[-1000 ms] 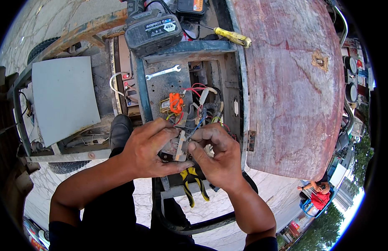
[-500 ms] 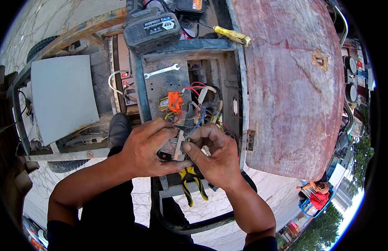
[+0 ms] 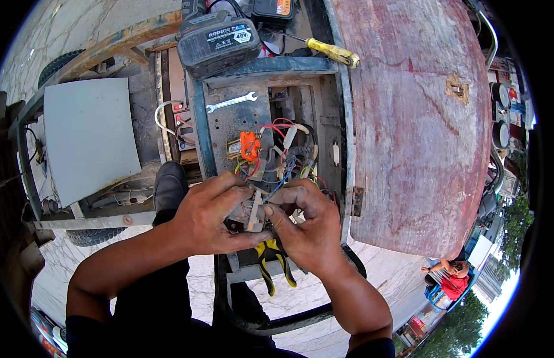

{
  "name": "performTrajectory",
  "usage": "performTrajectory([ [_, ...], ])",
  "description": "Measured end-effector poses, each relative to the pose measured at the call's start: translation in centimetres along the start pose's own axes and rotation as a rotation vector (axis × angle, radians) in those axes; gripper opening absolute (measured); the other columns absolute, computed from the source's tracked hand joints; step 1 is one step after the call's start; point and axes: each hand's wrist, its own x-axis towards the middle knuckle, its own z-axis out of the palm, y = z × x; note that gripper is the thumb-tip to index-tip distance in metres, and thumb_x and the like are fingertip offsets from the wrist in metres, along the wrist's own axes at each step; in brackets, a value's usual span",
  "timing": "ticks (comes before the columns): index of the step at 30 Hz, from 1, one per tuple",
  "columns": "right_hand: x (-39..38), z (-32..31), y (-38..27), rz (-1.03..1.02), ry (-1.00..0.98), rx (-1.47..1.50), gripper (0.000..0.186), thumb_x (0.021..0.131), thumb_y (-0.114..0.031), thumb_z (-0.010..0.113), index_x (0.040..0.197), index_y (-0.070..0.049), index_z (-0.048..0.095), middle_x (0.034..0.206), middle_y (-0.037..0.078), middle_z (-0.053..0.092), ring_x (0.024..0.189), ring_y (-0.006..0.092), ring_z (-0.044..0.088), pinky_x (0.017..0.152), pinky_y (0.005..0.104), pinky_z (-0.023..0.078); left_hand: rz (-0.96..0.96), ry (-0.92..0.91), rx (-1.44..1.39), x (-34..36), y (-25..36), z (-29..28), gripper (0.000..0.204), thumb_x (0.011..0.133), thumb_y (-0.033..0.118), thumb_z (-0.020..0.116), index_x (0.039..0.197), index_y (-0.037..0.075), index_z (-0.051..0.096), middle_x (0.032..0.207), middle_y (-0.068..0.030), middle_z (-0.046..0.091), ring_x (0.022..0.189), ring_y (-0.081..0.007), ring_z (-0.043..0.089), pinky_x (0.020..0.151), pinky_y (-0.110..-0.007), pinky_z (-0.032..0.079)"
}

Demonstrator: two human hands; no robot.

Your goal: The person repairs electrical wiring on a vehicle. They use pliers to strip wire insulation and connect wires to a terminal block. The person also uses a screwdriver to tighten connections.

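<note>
My left hand (image 3: 212, 216) is closed around a small grey, block-shaped electrical part (image 3: 255, 213) with a pale strip along its edge. My right hand (image 3: 308, 224) pinches with thumb and fingers at the part's right side; what lies between the fingertips is hidden. Running down to that spot is a blue wire (image 3: 281, 182). Just beyond my hands, an orange-covered electrical part (image 3: 249, 146) sits in the metal compartment beside red, yellow-green and white wires. Yellow-and-black plier handles (image 3: 267, 262) show below my hands, their jaws out of sight.
An open-end wrench (image 3: 231, 102) lies on the compartment's metal plate. Past the frame (image 3: 199, 119) are a tool battery pack (image 3: 219, 45) and a yellow-handled screwdriver (image 3: 333, 52). A worn reddish board (image 3: 414, 143) stands right, a grey panel (image 3: 92, 140) left. Another person (image 3: 453, 280) sits far right.
My right fingers have shifted very slightly at the part's side, and the blue wire has moved a little. My left hand keeps its hold in the same place.
</note>
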Motion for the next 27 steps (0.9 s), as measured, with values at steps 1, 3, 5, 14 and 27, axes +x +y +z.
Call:
performTrajectory([
  [1,-0.03,0.03,0.09,0.060,-0.017,0.045,0.015,0.088,0.003,0.078,0.101,0.000,0.071,0.100,0.013,0.066,0.085,0.0204,0.068,0.076,0.0319,0.054,-0.002,-0.002,0.000,-0.07,-0.03,0.03,0.068,0.067,0.036,0.099,0.111,-0.005,0.067,0.101,-0.0148,0.062,0.079,-0.0283,0.069,0.065,-0.039,0.058],
  [3,-0.17,0.17,0.42,0.156,-0.035,0.151,0.014,0.089,0.003,0.076,0.101,0.001,0.069,0.100,0.011,0.066,0.087,0.0171,0.068,0.078,0.0310,0.054,-0.003,-0.005,-0.003,-0.14,0.00,0.09,0.068,0.067,0.037,0.099,0.111,-0.005,0.066,0.101,-0.0145,0.061,0.079,-0.0282,0.068,0.064,-0.039,0.058],
  [5,-0.35,0.38,0.85,0.229,-0.039,0.273,0.013,0.091,0.003,0.075,0.101,0.002,0.067,0.099,0.009,0.066,0.088,0.0137,0.067,0.080,0.0299,0.054,-0.001,-0.006,-0.010,-0.15,0.05,0.17,0.069,0.067,0.037,0.099,0.111,-0.005,0.066,0.101,-0.0144,0.061,0.079,-0.0282,0.068,0.064,-0.039,0.058],
  [14,-0.21,0.19,0.62,0.302,-0.092,0.304,0.014,0.092,0.002,0.075,0.102,0.001,0.066,0.096,0.006,0.067,0.087,0.0109,0.064,0.080,0.0289,0.053,0.009,0.008,-0.034,-0.34,-0.24,0.44,0.070,0.066,0.036,0.099,0.111,-0.005,0.066,0.103,-0.0162,0.062,0.081,-0.0294,0.069,0.066,-0.040,0.058],
  [27,0.50,-0.32,0.20,-0.155,-0.014,-0.081,0.016,0.088,0.001,0.078,0.102,0.000,0.071,0.101,0.012,0.065,0.083,0.0178,0.065,0.072,0.0313,0.053,0.011,0.030,-0.010,-0.19,-0.17,-0.12,0.068,0.066,0.035,0.099,0.111,-0.004,0.066,0.102,-0.0164,0.062,0.082,-0.0307,0.069,0.067,-0.040,0.058],
])
